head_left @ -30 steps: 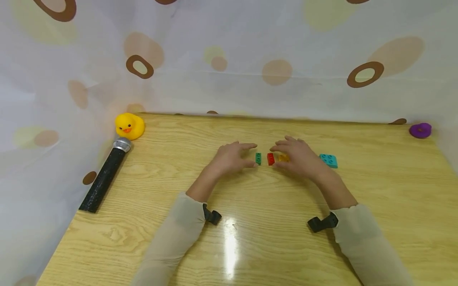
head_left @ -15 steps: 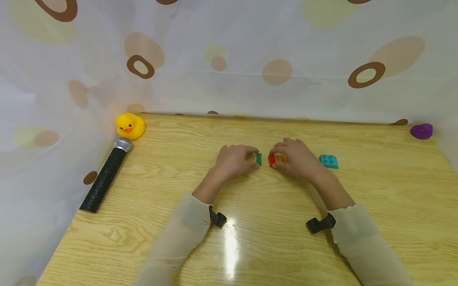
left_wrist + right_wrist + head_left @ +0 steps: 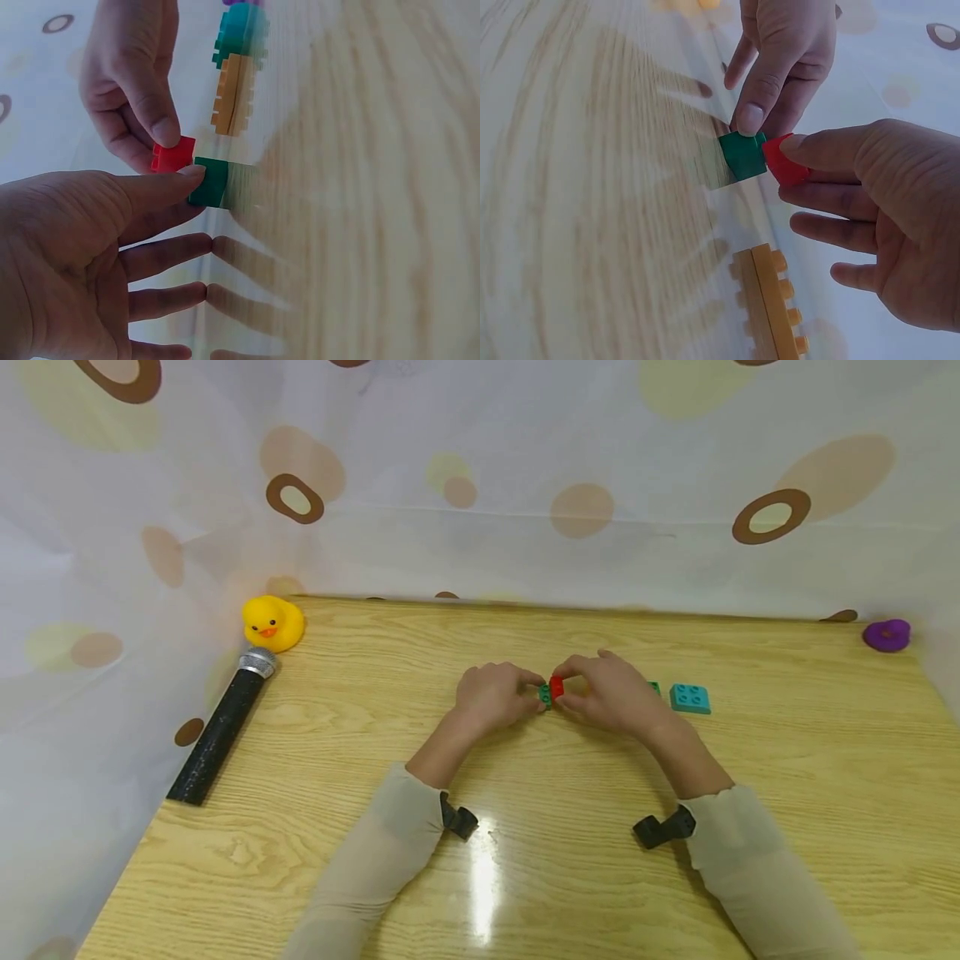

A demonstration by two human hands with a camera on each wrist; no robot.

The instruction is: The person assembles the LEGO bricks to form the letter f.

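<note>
Between thumb and index finger my left hand [image 3: 491, 696] pinches a small green toy brick [image 3: 545, 696], which stands on the wooden table with its studs up. A red toy brick [image 3: 557, 686] is pinched by the thumb and a finger of my right hand [image 3: 613, 695]. In the left wrist view the red brick [image 3: 174, 155] is raised off the table, close beside the green brick's [image 3: 209, 181] studded top. The right wrist view shows the red brick [image 3: 787, 169] tilted there. An orange brick [image 3: 776, 304] lies near my right hand; the head view hides it behind that hand.
A turquoise brick [image 3: 690, 698] lies right of my right hand, with part of another green piece [image 3: 655, 687] beside it. Farther out are a purple toy [image 3: 887, 635], a yellow rubber duck [image 3: 273, 623] and a black microphone [image 3: 222, 727]. A patterned curtain [image 3: 510, 552] backs the table.
The right hand closed on the red brick, lifted it and carried it left to the green one. The left fingers came together on the green brick. A green piece now shows beyond the right hand.
</note>
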